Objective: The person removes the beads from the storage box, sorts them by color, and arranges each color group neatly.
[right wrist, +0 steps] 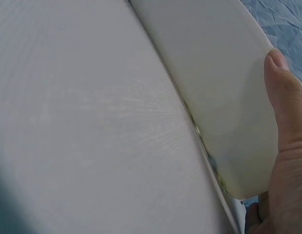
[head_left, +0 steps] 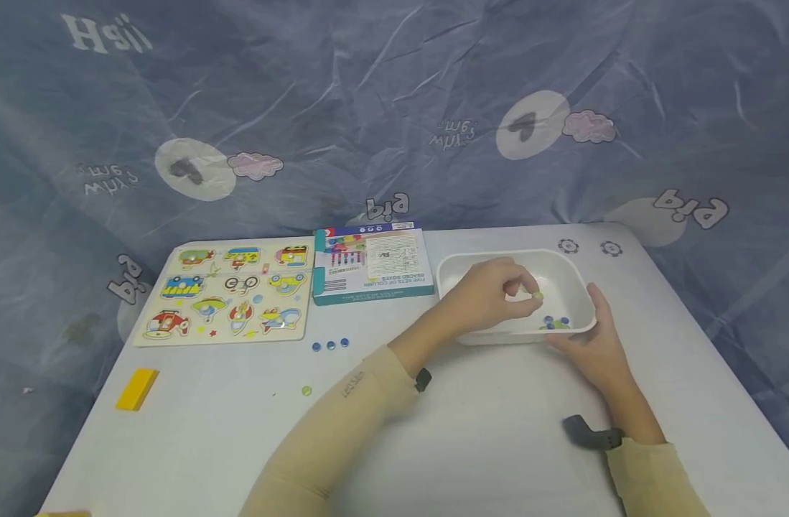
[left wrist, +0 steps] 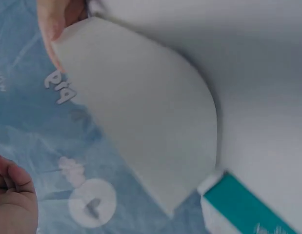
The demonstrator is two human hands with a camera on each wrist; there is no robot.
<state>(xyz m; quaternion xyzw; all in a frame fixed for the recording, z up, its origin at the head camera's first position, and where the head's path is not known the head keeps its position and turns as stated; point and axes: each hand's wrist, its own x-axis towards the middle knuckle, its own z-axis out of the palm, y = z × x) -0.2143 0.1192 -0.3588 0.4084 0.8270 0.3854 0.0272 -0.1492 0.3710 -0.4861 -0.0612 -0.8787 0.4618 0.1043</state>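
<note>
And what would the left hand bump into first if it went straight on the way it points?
Probably the white tray: its wall beside the right hand. The left hand might be high enough to clear the rim, though; its height is hard to judge.

White table, tray, beads, box, puzzle, block

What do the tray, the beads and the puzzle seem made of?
The tray looks like smooth white plastic, by its rounded corners. The beads are shiny, perhaps plastic or glass, catching small glints. The puzzle could be painted wood: pale board, flat colored pieces.
</note>
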